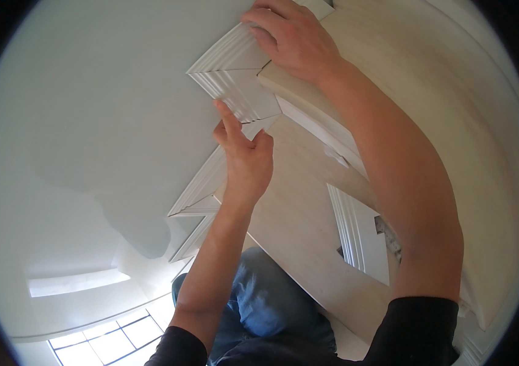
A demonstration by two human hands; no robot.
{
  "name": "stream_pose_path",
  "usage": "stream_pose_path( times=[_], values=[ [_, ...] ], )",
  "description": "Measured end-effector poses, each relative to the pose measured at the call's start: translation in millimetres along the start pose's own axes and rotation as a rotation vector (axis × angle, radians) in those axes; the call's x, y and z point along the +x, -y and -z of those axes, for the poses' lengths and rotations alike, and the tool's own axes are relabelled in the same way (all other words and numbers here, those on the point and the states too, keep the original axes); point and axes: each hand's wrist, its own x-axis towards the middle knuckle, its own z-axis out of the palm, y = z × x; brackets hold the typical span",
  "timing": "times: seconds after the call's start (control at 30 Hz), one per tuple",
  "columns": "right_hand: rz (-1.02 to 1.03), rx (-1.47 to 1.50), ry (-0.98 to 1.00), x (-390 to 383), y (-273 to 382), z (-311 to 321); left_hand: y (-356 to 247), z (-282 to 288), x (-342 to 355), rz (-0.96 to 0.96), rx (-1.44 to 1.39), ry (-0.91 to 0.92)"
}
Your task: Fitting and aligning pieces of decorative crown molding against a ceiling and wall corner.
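A white grooved skirting board (226, 55) runs along the pale wall beside a stair. My right hand (299, 39) is on its upper part, fingers bent over the grooved edge and palm toward the step. Against it at a mitred seam sits a short skirting piece (235, 91), angled down to the tread. My left hand (246, 155) touches this short piece's outer edge with a stretched index fingertip. Its thumb stands apart and the other fingers are curled, with nothing held. A dark gap shows at the short piece's lower end.
A loose grooved offcut (360, 235) lies on the beige tread (290, 189), dark grey patches at its edges. A white scrap (336, 156) lies near the riser. Lower skirting (201, 183) zigzags down the wall. My jeans-clad knee (271, 287) is close to the tread edge.
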Motion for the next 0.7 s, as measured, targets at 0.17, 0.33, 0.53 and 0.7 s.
stream_pose_path(
  times=[0.17,0.33,0.53,0.7],
  values=[
    [0.000,0.023,0.012,-2,0,3,-1,1,0,0.068,-0.015,0.036],
    [-0.046,0.009,0.050,-1,1,1,12,0,3,-0.013,-0.043,0.014],
    [-0.054,0.018,0.072,0,-1,2,9,-2,2,0.014,-0.099,0.003],
    [-0.070,0.043,0.052,-2,-2,4,7,-2,2,0.041,-0.134,0.004]
  ],
)
